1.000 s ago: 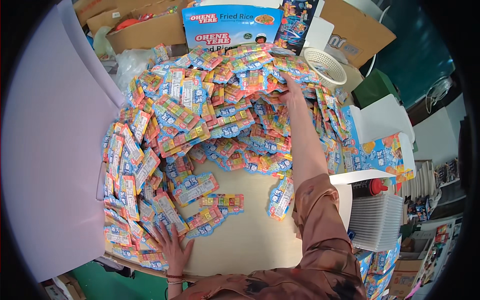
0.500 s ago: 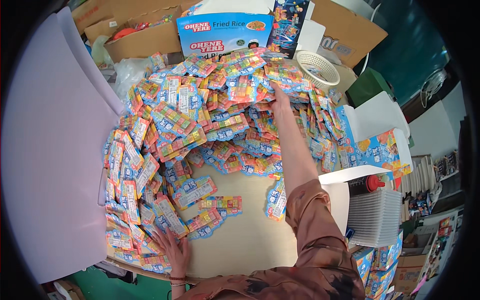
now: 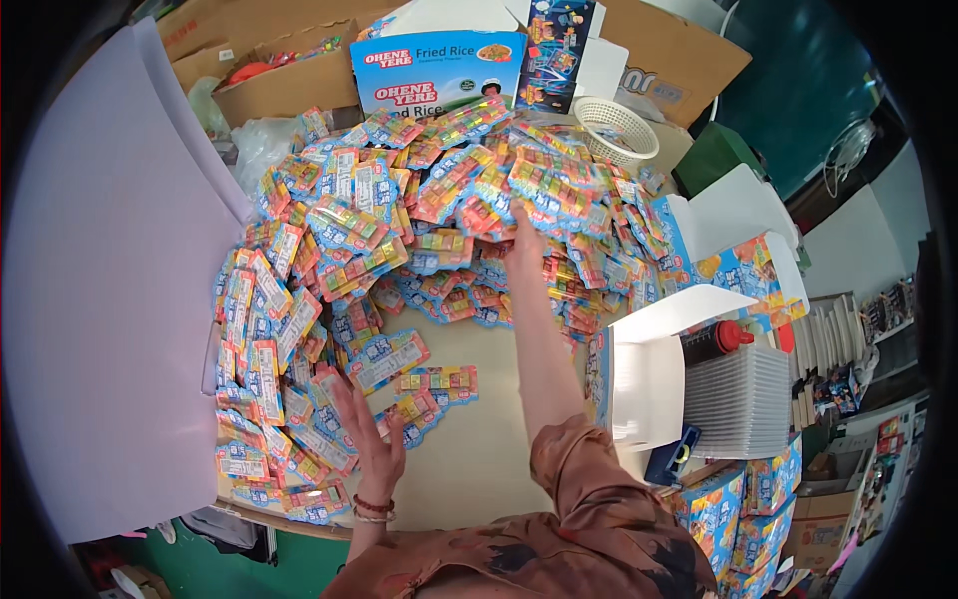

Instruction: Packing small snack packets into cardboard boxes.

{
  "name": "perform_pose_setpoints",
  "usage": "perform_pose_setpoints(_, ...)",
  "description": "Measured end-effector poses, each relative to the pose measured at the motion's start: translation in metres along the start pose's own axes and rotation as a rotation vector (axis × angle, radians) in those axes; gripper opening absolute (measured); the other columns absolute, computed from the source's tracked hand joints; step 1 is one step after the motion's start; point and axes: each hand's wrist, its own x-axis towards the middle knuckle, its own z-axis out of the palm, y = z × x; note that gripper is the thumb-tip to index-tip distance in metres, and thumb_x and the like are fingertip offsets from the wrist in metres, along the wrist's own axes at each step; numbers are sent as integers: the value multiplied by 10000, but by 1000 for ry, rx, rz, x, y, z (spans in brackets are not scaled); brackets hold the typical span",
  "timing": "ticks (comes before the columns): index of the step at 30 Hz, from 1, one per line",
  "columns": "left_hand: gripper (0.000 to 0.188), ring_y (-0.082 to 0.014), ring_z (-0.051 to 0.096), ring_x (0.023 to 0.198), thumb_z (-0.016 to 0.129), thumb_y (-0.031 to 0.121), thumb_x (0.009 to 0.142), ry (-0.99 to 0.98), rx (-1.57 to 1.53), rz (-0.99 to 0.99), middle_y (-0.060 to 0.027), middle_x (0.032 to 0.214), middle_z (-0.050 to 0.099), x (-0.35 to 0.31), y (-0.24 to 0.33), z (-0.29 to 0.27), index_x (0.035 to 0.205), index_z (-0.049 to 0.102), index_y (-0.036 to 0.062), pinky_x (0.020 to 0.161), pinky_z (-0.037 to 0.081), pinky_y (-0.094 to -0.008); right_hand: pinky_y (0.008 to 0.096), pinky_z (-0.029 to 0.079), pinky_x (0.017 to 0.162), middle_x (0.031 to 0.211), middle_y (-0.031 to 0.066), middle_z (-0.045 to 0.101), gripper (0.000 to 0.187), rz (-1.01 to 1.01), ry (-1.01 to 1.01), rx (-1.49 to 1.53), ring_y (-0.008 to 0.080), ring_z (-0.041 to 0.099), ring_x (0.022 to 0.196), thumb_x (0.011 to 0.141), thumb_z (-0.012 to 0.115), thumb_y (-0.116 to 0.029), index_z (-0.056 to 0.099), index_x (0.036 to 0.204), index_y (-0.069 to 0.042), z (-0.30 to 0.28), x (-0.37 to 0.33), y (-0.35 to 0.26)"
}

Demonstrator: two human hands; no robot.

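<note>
A big heap of flat blister packs (image 3: 344, 225), apparently candy, covers the far and left parts of the table. Each has a blue wavy-edged card and a row of small coloured blocks. Stretched out to the heap's middle, my right hand (image 3: 525, 240) has its thumb against several blister packs (image 3: 549, 188); its other fingers are mostly hidden beneath them. My left hand (image 3: 375, 439), with bracelets at the wrist, is raised at the heap's near left edge, fingers extended and holding nothing. Beside it lie two loose packs (image 3: 439, 381), partly overlapping.
A blue carton (image 3: 439, 70) and a white plastic basket (image 3: 617, 132) stand behind the heap. To the right are an open white box (image 3: 649, 389), a stack of clear plastic trays (image 3: 736, 404) and a red-capped bottle (image 3: 720, 341). A pale sheet (image 3: 110, 299) borders the left.
My right hand has come nearer and leftward, and packs at the top of the heap have shifted with it. My left hand has lifted off the packs and moved slightly right.
</note>
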Motion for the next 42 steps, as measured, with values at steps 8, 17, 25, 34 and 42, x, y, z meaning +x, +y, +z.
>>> perform_pose_setpoints(8,756,-425,192,1409,633,8,837,-38,-298,89,-239,1518,196,12,50,34,1475,231,67,1114,224,-500,349,581,684,1050,60,626,360,-52,-126,242,158,633,845,791,754,-125,594,1091,-7,-35,-94,29)
perform_pose_setpoints(17,715,-197,458,1217,604,206,931,-43,-1051,-847,-145,1427,383,-12,8,81,1484,178,51,996,397,-322,396,580,791,1082,66,642,372,158,-352,168,197,651,938,849,687,-117,547,1185,-42,-106,-151,61)
perform_pose_setpoints(25,713,-96,556,926,633,308,912,-47,-1026,-947,-60,1234,543,5,-2,71,1441,247,28,698,473,-239,348,560,739,1085,45,641,330,403,-469,-123,180,654,900,857,664,-103,561,1168,-60,-174,-167,78)
perform_pose_setpoints(34,670,-153,602,985,787,146,777,140,-1167,-906,-68,1133,586,-10,0,81,1283,369,13,805,514,-288,315,532,788,1088,48,639,349,575,-617,-159,157,637,939,845,681,-95,547,1164,-55,-182,-185,63)
perform_pose_setpoints(42,731,-164,648,810,820,80,717,22,-1143,-1100,-101,1066,610,-17,-27,85,1278,362,-14,662,547,-278,345,540,707,1063,47,638,363,545,-622,-234,157,649,873,840,701,-137,548,1160,-63,-180,-222,38)
